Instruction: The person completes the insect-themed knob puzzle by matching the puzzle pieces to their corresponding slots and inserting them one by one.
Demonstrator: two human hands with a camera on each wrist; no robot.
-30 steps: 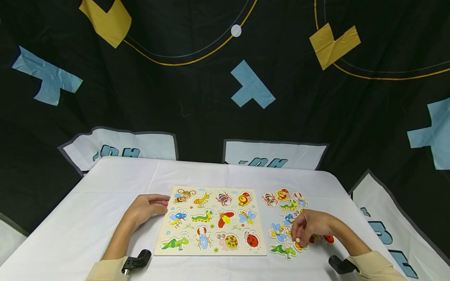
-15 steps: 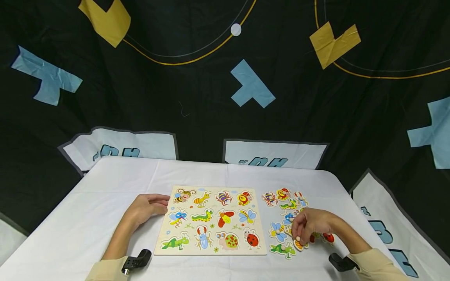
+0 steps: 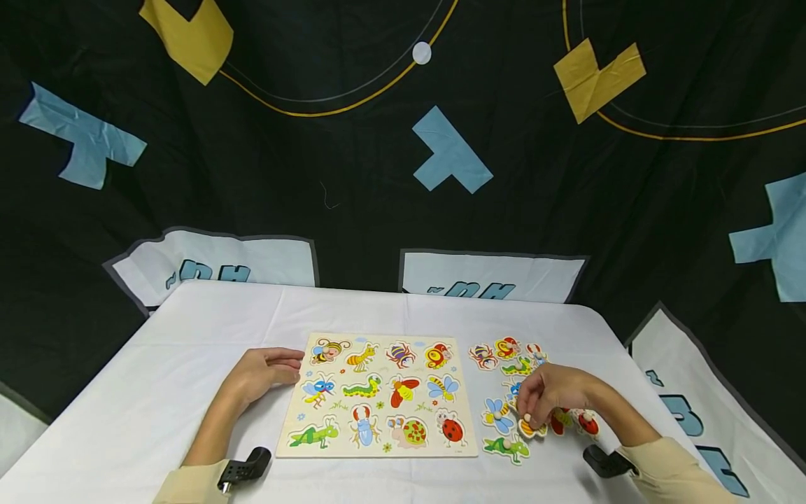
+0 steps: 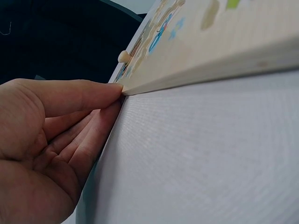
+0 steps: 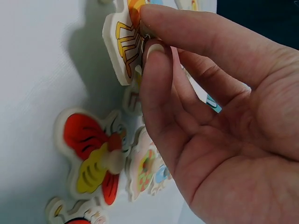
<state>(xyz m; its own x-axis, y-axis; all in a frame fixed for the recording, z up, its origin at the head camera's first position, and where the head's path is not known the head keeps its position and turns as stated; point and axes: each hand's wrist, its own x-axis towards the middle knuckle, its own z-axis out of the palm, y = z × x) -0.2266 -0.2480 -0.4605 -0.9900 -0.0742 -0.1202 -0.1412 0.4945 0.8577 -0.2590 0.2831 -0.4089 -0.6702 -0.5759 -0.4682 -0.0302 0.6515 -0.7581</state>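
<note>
A wooden insect puzzle board (image 3: 302, 451) lies flat on the white table. At its left edge, my left hand (image 3: 264, 374) touches the wood with fairly straight fingers and thumb. The left wrist view shows fingertips (image 4: 117, 91) right at the board's corner. My right hand (image 3: 557, 393) is over the loose pieces right of the board. Its thumb and index finger pinch an orange-and-yellow insect puzzle piece (image 5: 125, 51), tilted and with a shadow beside it. Fingers hide part of this piece. A red-winged insect piece (image 5: 88, 151) lies below it in the right wrist view.
Several knobbed pieces surround the right hand: a green grasshopper (image 3: 506, 446), a blue-winged insect (image 3: 497, 416), a spider (image 3: 483, 357), a ladybug (image 3: 588, 424). One wooden knob (image 4: 124, 57) stands up from the board. A black curtain (image 3: 365, 231) hangs behind the table.
My right hand has moved slightly away from me and left, carrying the orange-and-yellow insect piece, which uncovers more of the red pieces. The left hand and board have stayed put.
</note>
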